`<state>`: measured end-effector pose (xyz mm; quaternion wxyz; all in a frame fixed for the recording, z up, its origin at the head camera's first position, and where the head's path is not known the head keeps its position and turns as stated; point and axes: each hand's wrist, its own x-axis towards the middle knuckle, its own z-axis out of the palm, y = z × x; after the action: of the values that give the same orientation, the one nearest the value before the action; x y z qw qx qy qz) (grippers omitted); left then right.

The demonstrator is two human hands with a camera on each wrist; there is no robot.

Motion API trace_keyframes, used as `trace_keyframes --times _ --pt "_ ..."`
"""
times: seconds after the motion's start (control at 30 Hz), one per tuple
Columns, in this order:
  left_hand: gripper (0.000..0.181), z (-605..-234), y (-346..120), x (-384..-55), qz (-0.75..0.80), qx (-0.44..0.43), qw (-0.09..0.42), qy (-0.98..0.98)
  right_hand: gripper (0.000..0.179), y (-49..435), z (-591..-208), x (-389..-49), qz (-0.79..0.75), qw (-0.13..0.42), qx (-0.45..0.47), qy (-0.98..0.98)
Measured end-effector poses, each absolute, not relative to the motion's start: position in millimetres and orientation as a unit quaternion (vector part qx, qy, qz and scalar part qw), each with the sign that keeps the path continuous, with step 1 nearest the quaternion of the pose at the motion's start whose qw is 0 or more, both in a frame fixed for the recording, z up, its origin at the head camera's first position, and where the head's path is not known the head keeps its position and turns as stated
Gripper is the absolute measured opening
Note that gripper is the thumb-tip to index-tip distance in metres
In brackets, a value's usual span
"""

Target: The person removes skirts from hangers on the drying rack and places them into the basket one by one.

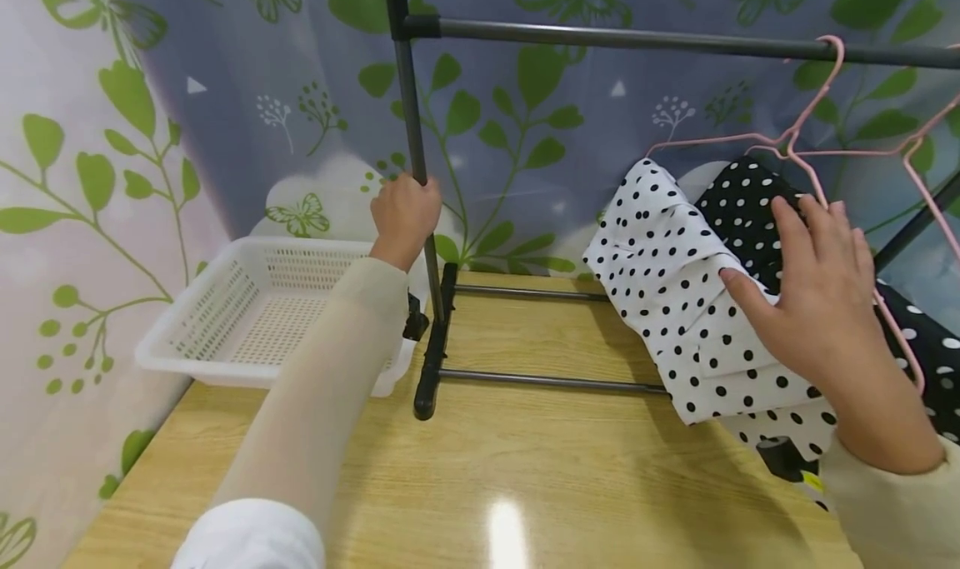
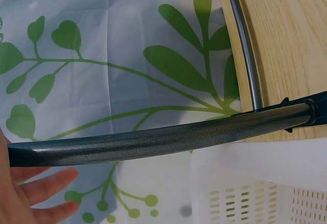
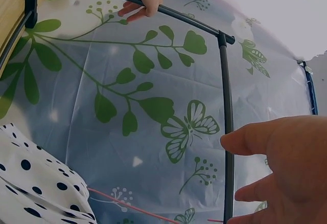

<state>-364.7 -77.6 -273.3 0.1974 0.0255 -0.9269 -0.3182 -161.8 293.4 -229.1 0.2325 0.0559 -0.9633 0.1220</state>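
Observation:
My left hand (image 1: pixel 407 211) holds the upright pole (image 1: pixel 411 111) of a dark metal clothes rack; in the left wrist view some of its fingers (image 2: pixel 48 185) reach loosely past the pole. To the right, a white garment with black dots (image 1: pixel 660 252) and a black garment with white dots (image 1: pixel 742 198) hang by pink hangers (image 1: pixel 806 107) from the top bar (image 1: pixel 615 37). My right hand (image 1: pixel 821 294) is spread in front of these garments, thumb and fingers apart, gripping nothing. Whether it touches the cloth cannot be told. It hides part of the black garment.
A white perforated plastic basket (image 1: pixel 202 369) stands left of the rack, partly behind my left forearm. The rack's black foot (image 1: pixel 426 390) and lower rails (image 1: pixel 555 379) rest on the wooden table (image 1: pixel 480 461). A leaf-patterned curtain (image 1: pixel 300 69) hangs behind.

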Motion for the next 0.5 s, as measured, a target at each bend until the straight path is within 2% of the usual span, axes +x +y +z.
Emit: trace_keyframes --times 0.5 --pt "0.039 -274.0 -76.8 -368.4 -0.332 0.029 0.197 -0.922 0.081 299.9 -222.7 -167.0 0.12 0.223 0.007 -0.967"
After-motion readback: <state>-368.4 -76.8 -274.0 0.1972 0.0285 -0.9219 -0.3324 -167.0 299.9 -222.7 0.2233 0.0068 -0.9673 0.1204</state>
